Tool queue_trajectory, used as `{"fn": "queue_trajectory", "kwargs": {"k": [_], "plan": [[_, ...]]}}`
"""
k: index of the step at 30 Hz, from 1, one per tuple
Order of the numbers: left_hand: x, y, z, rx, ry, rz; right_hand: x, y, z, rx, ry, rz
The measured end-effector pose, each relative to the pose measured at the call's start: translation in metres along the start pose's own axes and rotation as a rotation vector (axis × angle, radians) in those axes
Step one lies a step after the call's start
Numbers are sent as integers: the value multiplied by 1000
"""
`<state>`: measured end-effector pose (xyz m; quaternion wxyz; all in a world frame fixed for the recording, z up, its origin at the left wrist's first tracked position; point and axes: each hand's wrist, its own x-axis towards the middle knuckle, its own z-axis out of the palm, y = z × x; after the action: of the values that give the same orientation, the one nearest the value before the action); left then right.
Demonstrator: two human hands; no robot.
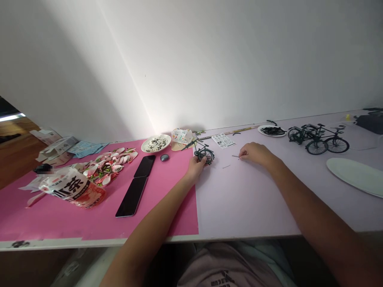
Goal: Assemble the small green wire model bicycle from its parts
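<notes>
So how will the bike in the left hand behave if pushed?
The bike is probably light: the left hand alone holds it up. It looks spindly, so likely fragile. Its narrow wheel suggests it could tip sideways.

Toy bicycle [206, 153] — smooth-looking plastic

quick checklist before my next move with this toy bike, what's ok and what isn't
1. Left hand holding the toy bicycle by a wheel: ok.
2. Right hand pinching the thin rod: ok.
3. Space between the hands clear: not ok, a loose thin piece lies there.
4. Printed sheet uncovered: ok.
5. Print on that sheet readable: cannot tell, too small.
6. Every part of the bicycle seated firmly: cannot tell, too small and partly hidden.
</notes>
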<state>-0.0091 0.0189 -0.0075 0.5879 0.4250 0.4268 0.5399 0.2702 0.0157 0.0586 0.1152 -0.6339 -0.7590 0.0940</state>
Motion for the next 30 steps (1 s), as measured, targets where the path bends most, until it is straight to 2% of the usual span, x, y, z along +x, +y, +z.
{"fn": "queue_trajectory", "kwargs": {"k": [18, 23, 27, 30], "plan": [[-2, 0, 3, 63, 4, 16, 2, -11, 19, -64, -14, -30], [0, -4, 3, 45, -4, 31, 3, -24, 30, 142, 137, -159], [-2, -6, 5, 27, -14, 33, -1, -48, 40, 339, 270, -350], [-7, -5, 7, -12, -38, 41, -5, -67, 51, 445, 330, -435]]}}
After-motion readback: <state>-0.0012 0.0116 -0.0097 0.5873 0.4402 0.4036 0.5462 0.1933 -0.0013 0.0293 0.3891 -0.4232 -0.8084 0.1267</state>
